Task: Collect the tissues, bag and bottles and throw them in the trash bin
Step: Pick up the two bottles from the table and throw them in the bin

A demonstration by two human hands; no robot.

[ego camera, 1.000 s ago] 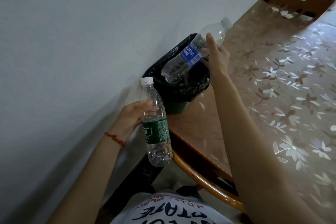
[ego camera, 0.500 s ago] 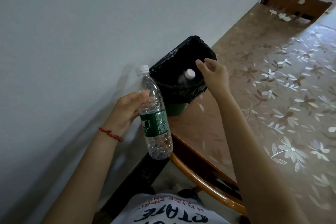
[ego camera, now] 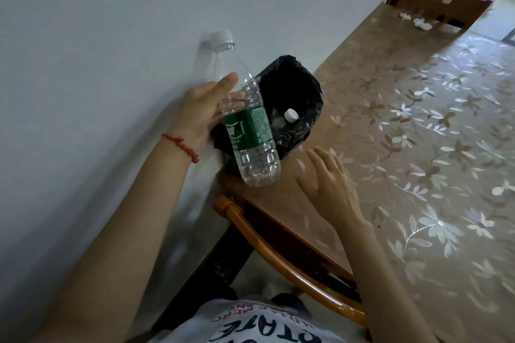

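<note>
My left hand [ego camera: 204,111] grips an empty clear bottle with a green label [ego camera: 248,125], held upright in front of the near edge of the trash bin [ego camera: 309,86]. The bin is small, lined with a black bag, and stands on the table corner by the wall. Inside it a second bottle shows only its white cap [ego camera: 291,115]. My right hand [ego camera: 331,181] hovers open over the table just right of the bin, holding nothing. White crumpled tissues [ego camera: 422,22] lie at the far end of the table.
The table [ego camera: 418,147] has a brown cover with white flowers. A grey wall [ego camera: 97,50] runs along its left side. A wooden chair rim [ego camera: 278,253] curves at the near table edge, and another wooden chair [ego camera: 446,0] stands at the far end.
The blue-label bottle dropped from my right hand into the bin, and that hand drew back toward me, open. My left hand lifted the green-label bottle up and toward the bin.
</note>
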